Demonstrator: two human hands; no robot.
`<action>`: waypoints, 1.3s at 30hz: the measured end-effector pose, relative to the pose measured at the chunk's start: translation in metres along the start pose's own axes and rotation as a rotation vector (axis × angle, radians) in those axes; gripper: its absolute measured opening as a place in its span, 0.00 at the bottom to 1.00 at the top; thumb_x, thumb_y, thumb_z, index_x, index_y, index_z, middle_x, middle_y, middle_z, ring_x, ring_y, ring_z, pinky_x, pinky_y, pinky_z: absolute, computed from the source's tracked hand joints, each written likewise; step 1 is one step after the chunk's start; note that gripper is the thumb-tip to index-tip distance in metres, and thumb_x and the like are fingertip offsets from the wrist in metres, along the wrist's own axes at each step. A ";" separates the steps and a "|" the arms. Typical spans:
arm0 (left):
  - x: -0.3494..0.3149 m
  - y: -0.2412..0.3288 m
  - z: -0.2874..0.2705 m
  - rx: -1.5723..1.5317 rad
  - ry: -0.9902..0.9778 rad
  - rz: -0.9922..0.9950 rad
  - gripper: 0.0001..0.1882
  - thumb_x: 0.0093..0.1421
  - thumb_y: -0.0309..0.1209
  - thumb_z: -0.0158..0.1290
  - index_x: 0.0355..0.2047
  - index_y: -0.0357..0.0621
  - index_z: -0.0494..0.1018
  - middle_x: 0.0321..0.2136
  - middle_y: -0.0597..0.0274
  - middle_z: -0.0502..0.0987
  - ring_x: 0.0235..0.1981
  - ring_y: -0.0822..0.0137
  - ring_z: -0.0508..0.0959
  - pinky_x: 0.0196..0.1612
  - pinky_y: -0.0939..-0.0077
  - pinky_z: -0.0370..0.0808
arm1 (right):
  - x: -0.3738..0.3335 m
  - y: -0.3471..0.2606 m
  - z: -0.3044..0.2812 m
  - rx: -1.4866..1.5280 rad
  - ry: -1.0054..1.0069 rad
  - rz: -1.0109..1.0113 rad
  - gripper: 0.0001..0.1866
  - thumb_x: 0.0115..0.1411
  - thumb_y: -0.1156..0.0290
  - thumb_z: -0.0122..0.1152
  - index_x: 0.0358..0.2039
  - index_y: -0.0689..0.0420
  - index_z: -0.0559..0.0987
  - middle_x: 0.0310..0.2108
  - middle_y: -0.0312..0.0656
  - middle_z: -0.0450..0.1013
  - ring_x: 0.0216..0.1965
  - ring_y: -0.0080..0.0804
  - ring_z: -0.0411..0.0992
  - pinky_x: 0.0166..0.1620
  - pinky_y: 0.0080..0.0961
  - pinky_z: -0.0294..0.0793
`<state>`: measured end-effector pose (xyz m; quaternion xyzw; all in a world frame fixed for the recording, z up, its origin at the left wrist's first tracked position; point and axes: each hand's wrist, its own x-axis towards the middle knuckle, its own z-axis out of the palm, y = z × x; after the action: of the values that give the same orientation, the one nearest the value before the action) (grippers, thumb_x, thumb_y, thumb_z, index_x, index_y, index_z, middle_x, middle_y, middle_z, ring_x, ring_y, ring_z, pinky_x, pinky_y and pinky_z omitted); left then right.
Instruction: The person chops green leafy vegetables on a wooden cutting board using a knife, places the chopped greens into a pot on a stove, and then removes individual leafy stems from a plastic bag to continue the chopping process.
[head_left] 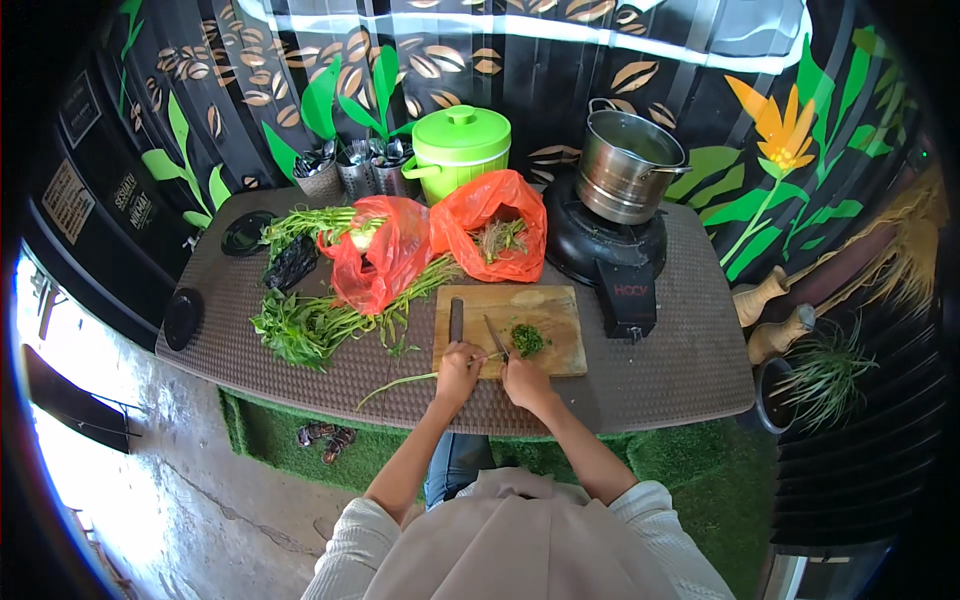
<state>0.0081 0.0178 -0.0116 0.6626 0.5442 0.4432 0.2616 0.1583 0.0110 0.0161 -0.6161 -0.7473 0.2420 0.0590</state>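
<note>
On a wooden cutting board (550, 304) near the table's front edge, my left hand (461, 371) pinches a long thin green stalk (396, 383). Its pale end reaches right toward the blade, and its other end trails left off the board onto the table. A knife (495, 335) is in my right hand (526, 383), fingers closed round its handle, the blade pointing away and slightly left. Just right of the blade sits a small heap of finely chopped greens (527, 340). A dark narrow strip (456, 320) runs along the board's left side, beyond my left hand.
Leafy greens (295, 330) and a red plastic bag (380, 255) lie left of the board. Behind it are an orange-red bag (490, 225) holding roots, and a lidded green container (461, 140). A steel pot (630, 170) stands on a black stove (627, 290) at right.
</note>
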 end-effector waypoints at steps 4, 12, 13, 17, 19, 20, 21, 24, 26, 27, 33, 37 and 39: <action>0.001 0.001 0.005 0.034 0.039 0.048 0.03 0.45 0.20 0.56 0.22 0.36 0.74 0.23 0.54 0.74 0.29 0.56 0.72 0.34 0.65 0.68 | -0.008 -0.012 -0.006 -0.090 -0.078 0.039 0.22 0.60 0.68 0.44 0.48 0.74 0.60 0.23 0.55 0.73 0.26 0.50 0.73 0.26 0.40 0.74; -0.005 0.001 0.010 0.164 0.041 0.073 0.03 0.46 0.26 0.57 0.23 0.41 0.75 0.23 0.60 0.74 0.30 0.61 0.72 0.39 0.66 0.64 | -0.002 0.003 0.018 -0.069 0.104 -0.013 0.14 0.60 0.68 0.44 0.37 0.68 0.65 0.19 0.53 0.71 0.21 0.50 0.72 0.20 0.40 0.71; -0.005 0.002 0.008 0.166 0.040 0.073 0.03 0.46 0.26 0.57 0.23 0.41 0.75 0.23 0.60 0.74 0.30 0.61 0.72 0.39 0.66 0.64 | -0.003 0.003 0.012 -0.067 0.104 -0.013 0.14 0.60 0.68 0.44 0.37 0.68 0.65 0.19 0.53 0.71 0.21 0.50 0.72 0.20 0.40 0.71; -0.003 0.005 0.009 0.185 0.052 0.018 0.03 0.47 0.25 0.57 0.24 0.40 0.76 0.25 0.58 0.75 0.30 0.60 0.72 0.38 0.68 0.64 | -0.012 0.001 0.002 -0.025 0.001 -0.001 0.17 0.59 0.67 0.46 0.41 0.69 0.64 0.22 0.55 0.72 0.25 0.51 0.73 0.26 0.40 0.73; -0.003 0.004 0.011 0.214 0.063 0.025 0.03 0.47 0.26 0.57 0.24 0.40 0.77 0.26 0.59 0.76 0.30 0.61 0.72 0.39 0.68 0.63 | -0.018 -0.006 0.004 -0.047 0.002 0.015 0.19 0.58 0.67 0.46 0.44 0.70 0.62 0.23 0.55 0.73 0.28 0.51 0.74 0.29 0.40 0.75; -0.003 0.002 0.010 0.218 0.068 0.045 0.03 0.47 0.26 0.57 0.24 0.41 0.77 0.26 0.60 0.76 0.31 0.61 0.72 0.40 0.67 0.62 | -0.019 -0.012 0.007 -0.027 0.035 0.039 0.19 0.58 0.67 0.46 0.43 0.69 0.62 0.24 0.55 0.73 0.28 0.52 0.74 0.30 0.40 0.75; -0.004 0.003 0.011 0.221 0.069 0.068 0.03 0.47 0.27 0.57 0.25 0.42 0.77 0.27 0.62 0.76 0.33 0.62 0.72 0.40 0.67 0.62 | -0.021 -0.014 0.009 -0.006 0.071 0.067 0.18 0.58 0.66 0.46 0.42 0.69 0.63 0.24 0.55 0.73 0.29 0.52 0.74 0.31 0.41 0.75; -0.007 0.006 0.015 0.236 0.101 0.106 0.04 0.48 0.28 0.57 0.25 0.43 0.77 0.26 0.63 0.76 0.34 0.61 0.71 0.41 0.65 0.61 | -0.009 -0.005 0.017 -0.040 0.150 0.027 0.16 0.59 0.66 0.46 0.39 0.68 0.64 0.23 0.55 0.73 0.25 0.51 0.73 0.27 0.43 0.73; -0.012 0.006 0.013 0.244 0.102 0.088 0.04 0.48 0.28 0.57 0.25 0.43 0.77 0.27 0.63 0.76 0.34 0.61 0.71 0.41 0.65 0.61 | -0.009 -0.003 0.007 -0.031 0.074 0.030 0.16 0.59 0.66 0.46 0.39 0.68 0.64 0.23 0.54 0.73 0.26 0.51 0.74 0.27 0.42 0.74; -0.012 0.007 0.012 0.248 0.103 0.072 0.05 0.47 0.28 0.57 0.26 0.43 0.78 0.27 0.63 0.76 0.34 0.62 0.71 0.41 0.65 0.61 | -0.010 -0.005 0.000 -0.024 0.000 0.036 0.16 0.59 0.66 0.46 0.39 0.68 0.64 0.23 0.54 0.73 0.26 0.51 0.74 0.27 0.42 0.74; -0.017 0.008 0.017 0.283 0.177 0.159 0.06 0.48 0.24 0.55 0.27 0.43 0.78 0.27 0.62 0.75 0.34 0.61 0.71 0.40 0.66 0.64 | -0.020 -0.013 0.020 -0.005 0.024 0.092 0.18 0.60 0.65 0.44 0.41 0.69 0.64 0.24 0.55 0.73 0.28 0.51 0.73 0.31 0.44 0.74; -0.019 0.016 0.016 0.303 0.169 0.157 0.06 0.46 0.21 0.55 0.27 0.41 0.78 0.27 0.60 0.76 0.34 0.60 0.71 0.38 0.66 0.65 | -0.006 -0.004 0.009 0.027 0.006 0.079 0.21 0.61 0.66 0.43 0.48 0.71 0.61 0.26 0.57 0.72 0.30 0.52 0.73 0.31 0.42 0.74; -0.019 0.011 0.015 0.255 0.163 0.131 0.09 0.46 0.19 0.54 0.30 0.41 0.77 0.27 0.60 0.76 0.32 0.59 0.72 0.39 0.65 0.65 | -0.012 -0.004 0.001 0.089 0.006 0.025 0.19 0.59 0.65 0.44 0.43 0.69 0.64 0.27 0.59 0.72 0.29 0.52 0.73 0.32 0.45 0.73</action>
<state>0.0263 -0.0009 -0.0149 0.6863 0.5711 0.4389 0.1011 0.1568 -0.0014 0.0194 -0.6227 -0.7279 0.2739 0.0856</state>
